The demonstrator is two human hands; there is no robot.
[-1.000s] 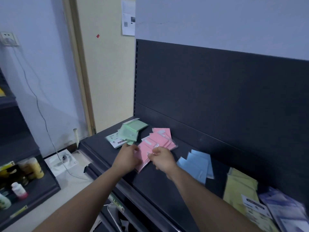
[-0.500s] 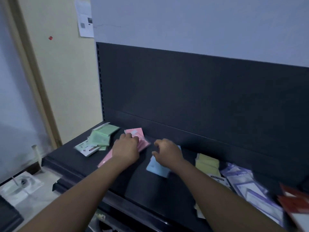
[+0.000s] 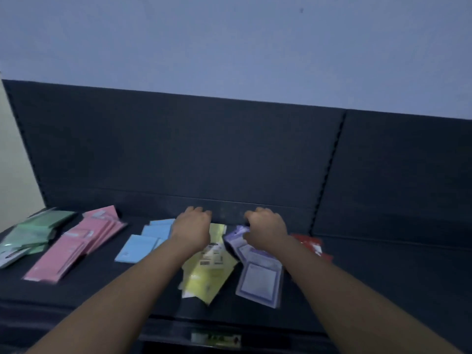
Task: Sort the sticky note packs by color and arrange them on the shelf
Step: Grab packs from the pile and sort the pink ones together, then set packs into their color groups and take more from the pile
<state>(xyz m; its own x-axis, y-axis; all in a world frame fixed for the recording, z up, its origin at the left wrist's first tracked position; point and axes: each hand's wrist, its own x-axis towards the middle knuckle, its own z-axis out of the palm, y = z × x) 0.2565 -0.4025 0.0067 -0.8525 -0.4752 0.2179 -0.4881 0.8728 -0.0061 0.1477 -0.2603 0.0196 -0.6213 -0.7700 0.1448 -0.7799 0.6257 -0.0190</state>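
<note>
Sorting sat mid-way: R hand (image 3: 267,232) grip pinched purple packs (image 3: 260,279); L hand (image 3: 191,231) over yellow packs (image 3: 207,274), grip unclear. Next prob. squaring both piles.

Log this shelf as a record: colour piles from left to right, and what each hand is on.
piles, left to right: green packs; pink packs; blue packs; yellow packs; purple packs; red packs
left hand: over far end of the yellow packs, fingers curled, grip unclear
right hand: fingers curled on top edge of the purple packs
surface: dark shelf
</note>
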